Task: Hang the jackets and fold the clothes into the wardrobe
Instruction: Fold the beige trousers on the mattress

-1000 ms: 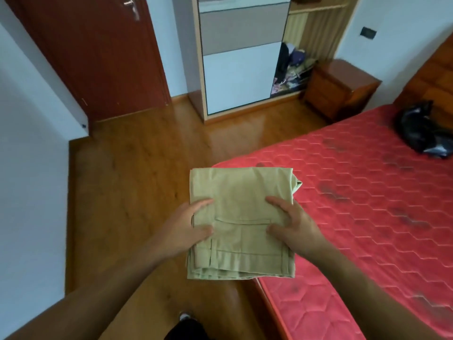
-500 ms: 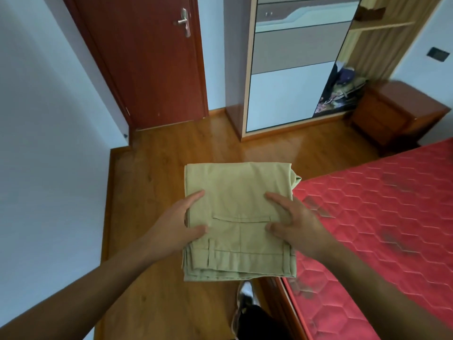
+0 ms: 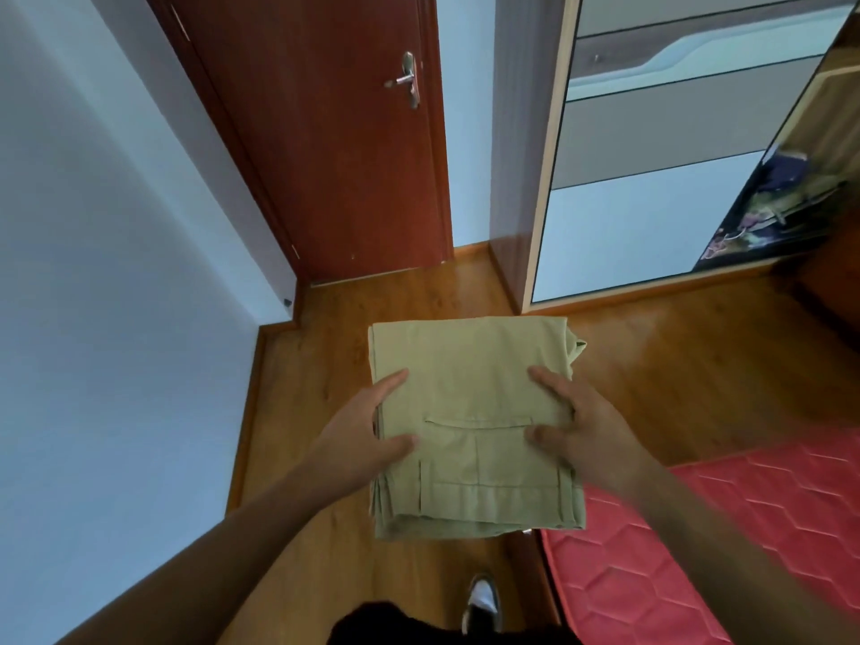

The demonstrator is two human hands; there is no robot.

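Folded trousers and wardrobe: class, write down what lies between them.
In the head view, only wooden floor lies between the folded trousers and the wardrobe; that stretch is bare.

The wooden floor [image 3: 325, 346] runs from the door [image 3: 325, 132] at its far edge to the bed [image 3: 528, 579] at its near right corner. The wardrobe [image 3: 651, 225] stands directly on the floor along the far edge, right of the door. Your white shoe [image 3: 481, 598] rests on the floor at the near edge, just beside the bed. The bed carries a red mattress [image 3: 698, 551] quilted in hexagons; you see only one corner of it.
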